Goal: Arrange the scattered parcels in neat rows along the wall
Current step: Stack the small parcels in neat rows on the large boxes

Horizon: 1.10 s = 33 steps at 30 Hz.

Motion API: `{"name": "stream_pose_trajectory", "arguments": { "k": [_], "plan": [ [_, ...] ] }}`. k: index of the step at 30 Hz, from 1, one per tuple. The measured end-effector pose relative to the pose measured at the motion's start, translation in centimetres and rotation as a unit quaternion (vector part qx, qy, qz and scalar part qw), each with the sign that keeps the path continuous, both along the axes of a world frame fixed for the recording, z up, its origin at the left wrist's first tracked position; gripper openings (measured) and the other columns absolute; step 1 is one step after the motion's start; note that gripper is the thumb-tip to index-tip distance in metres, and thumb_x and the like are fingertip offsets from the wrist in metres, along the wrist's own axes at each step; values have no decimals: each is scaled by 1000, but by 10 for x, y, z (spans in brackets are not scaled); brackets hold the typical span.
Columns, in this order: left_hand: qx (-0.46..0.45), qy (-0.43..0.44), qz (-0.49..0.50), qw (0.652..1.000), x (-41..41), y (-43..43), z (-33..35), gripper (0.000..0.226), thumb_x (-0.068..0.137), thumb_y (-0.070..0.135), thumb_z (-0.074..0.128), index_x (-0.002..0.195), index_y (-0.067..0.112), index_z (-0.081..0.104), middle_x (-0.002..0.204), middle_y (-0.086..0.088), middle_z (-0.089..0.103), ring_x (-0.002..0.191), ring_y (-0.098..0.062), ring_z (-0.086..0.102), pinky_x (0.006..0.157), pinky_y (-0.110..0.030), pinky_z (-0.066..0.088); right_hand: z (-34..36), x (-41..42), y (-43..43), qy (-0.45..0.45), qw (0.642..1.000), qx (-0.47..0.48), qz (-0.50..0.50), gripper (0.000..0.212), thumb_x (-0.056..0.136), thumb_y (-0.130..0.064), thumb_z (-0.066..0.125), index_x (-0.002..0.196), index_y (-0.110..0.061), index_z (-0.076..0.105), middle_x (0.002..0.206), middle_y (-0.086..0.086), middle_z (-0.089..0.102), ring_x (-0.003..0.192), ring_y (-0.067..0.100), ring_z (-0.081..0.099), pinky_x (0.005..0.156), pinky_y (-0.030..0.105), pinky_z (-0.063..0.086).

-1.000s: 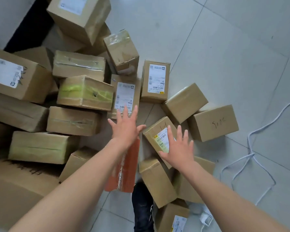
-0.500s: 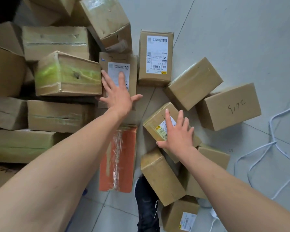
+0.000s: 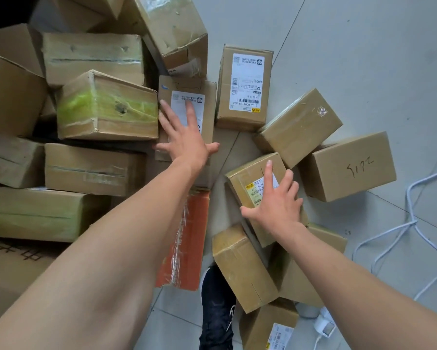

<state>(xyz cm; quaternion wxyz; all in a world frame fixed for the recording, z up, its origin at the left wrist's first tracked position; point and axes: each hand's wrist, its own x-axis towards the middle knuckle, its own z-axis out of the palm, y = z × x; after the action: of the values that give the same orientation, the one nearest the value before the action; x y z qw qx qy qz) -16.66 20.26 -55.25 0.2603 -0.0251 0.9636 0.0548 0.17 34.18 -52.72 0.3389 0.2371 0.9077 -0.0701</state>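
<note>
The flat brown cardboard parcel with a white label (image 3: 187,117) is pressed lengthwise beneath the splayed, ungripping left hand (image 3: 187,145), while the right hand (image 3: 275,203) lies spread, fingers uncurled, on a tilted yellow-stickered carton (image 3: 255,180).

Seen from above, a left hand (image 3: 187,140) lies spread on a flat labelled parcel (image 3: 207,102) and a right hand (image 3: 278,205) on a tilted box (image 3: 252,175), amid cardboard parcels crowding the tiled floor (image 3: 363,46).
</note>
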Motion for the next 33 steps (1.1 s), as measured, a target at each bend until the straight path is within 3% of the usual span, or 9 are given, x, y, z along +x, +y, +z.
{"name": "stream_pose_trajectory", "arguments": {
  "k": [7,11,17,24,33],
  "plan": [
    [0,-4,-18,1000,43,11,58,109,65,78,64,153,37,14,162,-12,-13,142,-34,12,98,-67,30,67,-2,13,39,999,27,-11,133,61,-77,66,149,-30,-22,153,25,4,134,45,23,101,58,37],
    [-5,2,-87,996,71,-5,126,104,68,85,47,153,37,11,162,-8,-7,140,-33,9,96,-63,30,131,-12,4,49,997,45,-36,134,62,-78,67,148,-30,-24,153,26,2,134,46,21,101,60,36],
    [-16,26,-24,999,87,-96,235,98,76,83,41,155,36,7,163,-6,-1,146,-32,1,100,-62,31,244,-41,-63,64,997,45,-27,133,62,-85,59,146,-30,-28,154,27,3,136,47,22,100,56,39],
    [-23,96,84,992,152,-297,328,98,72,87,23,154,35,5,162,-7,4,145,-32,0,102,-68,28,336,-46,-266,92,995,-28,23,130,61,-87,56,148,-30,-23,152,28,9,132,46,29,98,55,39],
    [-94,75,328,937,380,-628,356,97,70,89,13,150,38,-7,163,-5,6,145,-32,5,104,-63,29,360,115,-643,71,976,-117,172,130,61,-88,54,149,-30,-23,157,28,5,140,47,22,104,57,36]
  ]
}}
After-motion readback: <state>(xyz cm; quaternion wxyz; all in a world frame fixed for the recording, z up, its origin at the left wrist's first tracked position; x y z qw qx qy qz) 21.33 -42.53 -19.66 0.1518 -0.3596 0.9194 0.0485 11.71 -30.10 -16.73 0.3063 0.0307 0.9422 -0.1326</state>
